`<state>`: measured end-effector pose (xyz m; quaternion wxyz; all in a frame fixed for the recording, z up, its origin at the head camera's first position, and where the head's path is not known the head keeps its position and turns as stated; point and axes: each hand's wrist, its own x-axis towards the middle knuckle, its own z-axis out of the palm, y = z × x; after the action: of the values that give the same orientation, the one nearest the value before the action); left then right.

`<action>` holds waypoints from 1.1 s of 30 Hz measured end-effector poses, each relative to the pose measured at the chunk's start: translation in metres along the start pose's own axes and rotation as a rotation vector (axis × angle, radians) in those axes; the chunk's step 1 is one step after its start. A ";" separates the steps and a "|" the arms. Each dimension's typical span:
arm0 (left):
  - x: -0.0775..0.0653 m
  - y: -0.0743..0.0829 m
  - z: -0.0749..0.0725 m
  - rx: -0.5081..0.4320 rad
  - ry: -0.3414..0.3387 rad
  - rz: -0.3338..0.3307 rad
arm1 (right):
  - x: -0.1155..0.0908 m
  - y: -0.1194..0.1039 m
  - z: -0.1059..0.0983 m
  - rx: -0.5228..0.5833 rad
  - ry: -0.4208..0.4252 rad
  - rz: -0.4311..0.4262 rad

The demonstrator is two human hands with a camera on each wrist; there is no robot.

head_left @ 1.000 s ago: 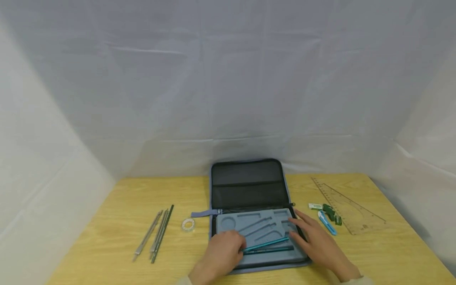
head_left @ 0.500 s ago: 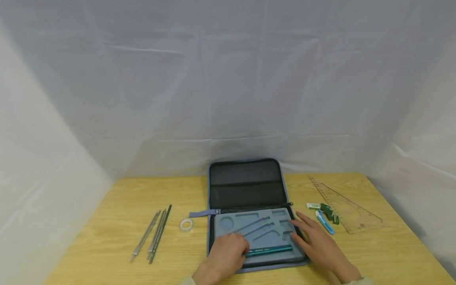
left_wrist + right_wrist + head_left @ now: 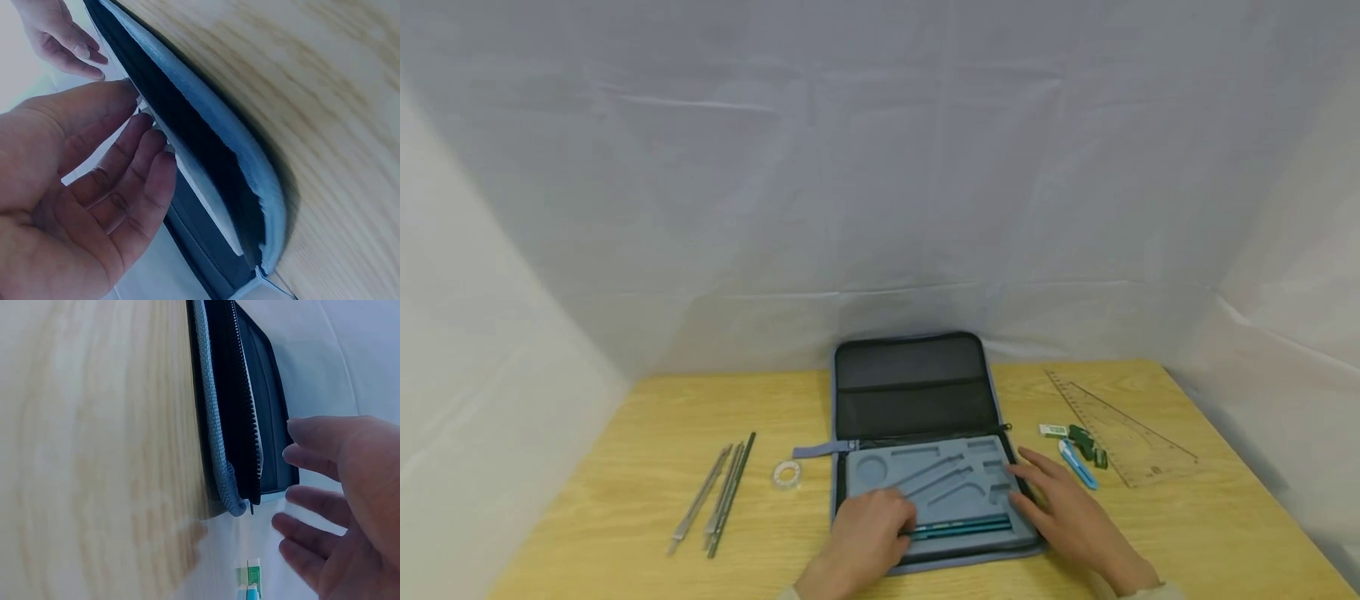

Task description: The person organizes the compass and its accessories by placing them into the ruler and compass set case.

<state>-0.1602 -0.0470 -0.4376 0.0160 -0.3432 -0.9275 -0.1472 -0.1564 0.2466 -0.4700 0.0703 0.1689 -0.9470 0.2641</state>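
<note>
Two teal pencils (image 3: 962, 527) lie side by side in the long front slot of a grey-blue moulded tray (image 3: 955, 550), inside an unzipped case (image 3: 913, 408). My left hand (image 3: 868, 533) pinches at the left end of one pencil, which its fingers hide; in the left wrist view, thumb and curved fingertips (image 3: 164, 165) meet at the tray's edge. My right hand (image 3: 1075, 517) spreads its fingers over the tray's right side. They look relaxed and hold nothing in the right wrist view.
Several slim drawing tools (image 3: 722, 496) and a tape roll (image 3: 786, 473) lie left of the case. To its right are an eraser (image 3: 1053, 431), dark green sharpener-like pieces (image 3: 1081, 442), a blue cutter (image 3: 1077, 464) and a clear set square (image 3: 1123, 442). A white sheet (image 3: 865, 208) hangs behind.
The upper teal pencil, slanted in my left hand a second ago, has come down flat beside the other in the slot. My right hand stays at the tray's right side.
</note>
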 end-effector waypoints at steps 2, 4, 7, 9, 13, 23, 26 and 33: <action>-0.003 -0.003 -0.001 0.007 0.015 0.005 | 0.000 -0.001 0.001 -0.009 0.022 -0.015; -0.006 -0.005 -0.002 0.012 0.024 0.010 | 0.000 -0.002 0.001 -0.028 0.049 -0.047; -0.010 -0.010 -0.005 0.029 0.031 0.013 | -0.001 -0.003 0.000 -0.061 0.059 -0.124; -0.012 -0.013 -0.006 0.043 0.023 0.012 | -0.001 -0.004 -0.002 -0.067 0.032 -0.157; -0.015 -0.017 -0.007 0.069 0.011 0.012 | -0.001 -0.006 -0.005 -0.001 -0.077 -0.169; -0.018 -0.018 -0.007 0.057 0.023 -0.020 | 0.001 -0.009 -0.001 0.099 -0.169 -0.168; -0.019 -0.020 -0.007 0.039 0.032 -0.014 | 0.001 -0.009 -0.001 0.105 -0.190 -0.152; -0.023 -0.026 -0.011 -0.025 0.011 0.052 | 0.003 -0.012 -0.002 0.100 -0.208 -0.130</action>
<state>-0.1599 -0.0833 -0.4368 0.0207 -0.3666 -0.9163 -0.1601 -0.1547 0.2378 -0.4618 -0.0200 0.2598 -0.9219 0.2867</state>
